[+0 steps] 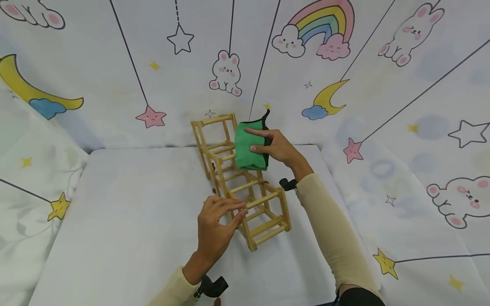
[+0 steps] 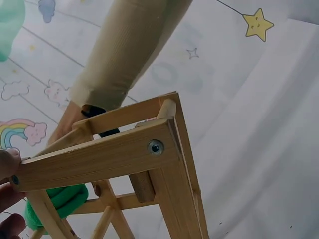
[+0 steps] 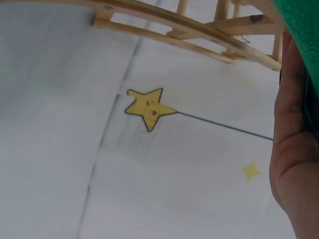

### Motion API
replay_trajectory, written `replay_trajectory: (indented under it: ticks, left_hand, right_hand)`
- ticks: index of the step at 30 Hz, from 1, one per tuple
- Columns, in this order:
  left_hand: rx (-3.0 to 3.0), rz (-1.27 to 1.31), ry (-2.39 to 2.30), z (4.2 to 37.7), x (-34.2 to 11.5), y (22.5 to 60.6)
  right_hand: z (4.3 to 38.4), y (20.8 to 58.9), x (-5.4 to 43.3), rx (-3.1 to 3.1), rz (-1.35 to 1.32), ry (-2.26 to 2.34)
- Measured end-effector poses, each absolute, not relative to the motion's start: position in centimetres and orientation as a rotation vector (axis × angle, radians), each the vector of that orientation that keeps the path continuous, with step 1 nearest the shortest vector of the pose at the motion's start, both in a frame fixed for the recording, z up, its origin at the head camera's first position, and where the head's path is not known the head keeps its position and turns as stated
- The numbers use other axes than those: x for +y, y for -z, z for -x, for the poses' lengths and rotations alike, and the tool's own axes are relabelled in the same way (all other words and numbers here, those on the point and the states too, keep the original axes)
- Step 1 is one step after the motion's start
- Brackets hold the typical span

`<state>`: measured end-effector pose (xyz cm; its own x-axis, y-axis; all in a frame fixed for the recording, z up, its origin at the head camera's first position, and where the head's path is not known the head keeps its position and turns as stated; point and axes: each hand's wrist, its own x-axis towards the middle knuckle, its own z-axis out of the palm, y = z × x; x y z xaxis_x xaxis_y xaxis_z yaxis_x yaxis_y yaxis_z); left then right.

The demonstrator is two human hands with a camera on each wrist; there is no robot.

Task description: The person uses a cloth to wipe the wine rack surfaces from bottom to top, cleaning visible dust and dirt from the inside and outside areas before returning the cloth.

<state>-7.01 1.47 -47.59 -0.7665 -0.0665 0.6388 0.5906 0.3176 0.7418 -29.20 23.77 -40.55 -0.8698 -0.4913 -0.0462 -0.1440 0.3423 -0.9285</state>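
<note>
A light wooden rack [image 1: 263, 200] with several open tiers of round rails stands on the white tabletop. My left hand [image 1: 216, 223] pinches its near corner between thumb and fingers; in the left wrist view, fingertips [image 2: 7, 164] touch the end of a flat wooden bar [image 2: 89, 159]. A folded green cloth [image 1: 246, 155] with black edging and a black loop is in my right hand [image 1: 281, 146], thumb and fingers gripping its right side. The cloth overlaps the rack's middle tiers in the head view. The right wrist view shows only part of the cloth [image 3: 305, 25] beside my palm [image 3: 296, 164].
The white tabletop [image 1: 134, 221] extends to both sides of the rack. Behind it rises a white backdrop [image 1: 122, 85] printed with rabbits, stars, moons and a rainbow, close to the rack's far end. Similar printed fabric [image 1: 405, 204] lies along the right side.
</note>
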Motion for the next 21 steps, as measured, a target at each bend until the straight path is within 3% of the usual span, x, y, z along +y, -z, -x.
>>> replay_trajectory:
  ticks: [11, 21]
  left_hand:
    - [-2.030, 0.472, 1.529, 7.2, 0.6, 47.4]
    - [-1.962, 0.597, 1.500, 8.3, 3.8, 47.9]
  right_hand:
    - [26.8, 40.4, 24.8, 2.350, 0.496, 1.685]
    - [19.9, 36.4, 27.4, 2.544, 0.313, 2.076]
